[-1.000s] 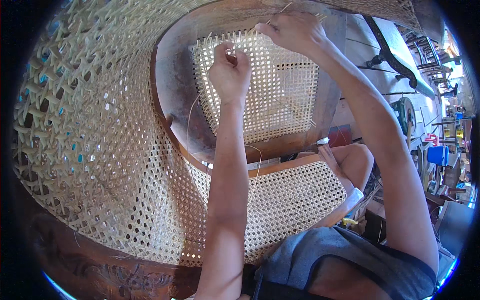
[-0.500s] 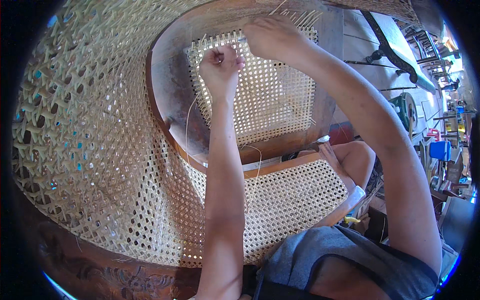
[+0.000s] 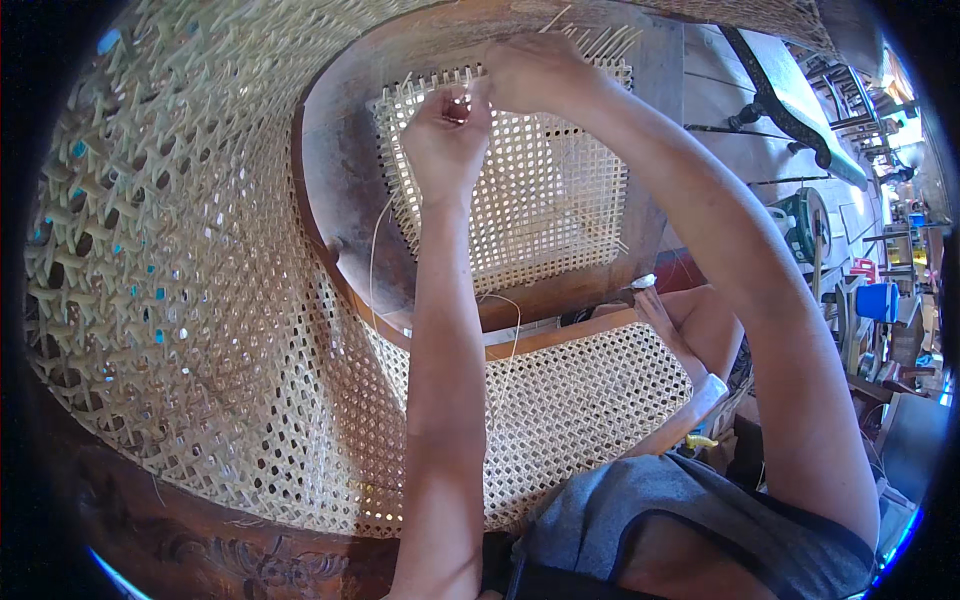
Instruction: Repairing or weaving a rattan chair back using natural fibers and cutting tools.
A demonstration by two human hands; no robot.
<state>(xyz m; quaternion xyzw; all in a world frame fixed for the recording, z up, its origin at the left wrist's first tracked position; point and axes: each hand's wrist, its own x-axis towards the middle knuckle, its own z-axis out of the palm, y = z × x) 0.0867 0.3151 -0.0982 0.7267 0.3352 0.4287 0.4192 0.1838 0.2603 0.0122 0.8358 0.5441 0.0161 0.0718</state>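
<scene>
While our left hand [image 3: 446, 140] curls over the cane panel [image 3: 545, 195] at the upper centre of the frame, our right hand [image 3: 540, 75] hovers close beside it near the panel's top edge; we cannot tell whether either grips anything. Wood [image 3: 345, 165] surrounds the panel.

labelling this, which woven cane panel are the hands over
The upper-middle panel: left hand and right hand are over its top edge, not over left panel or lower panel.
</scene>
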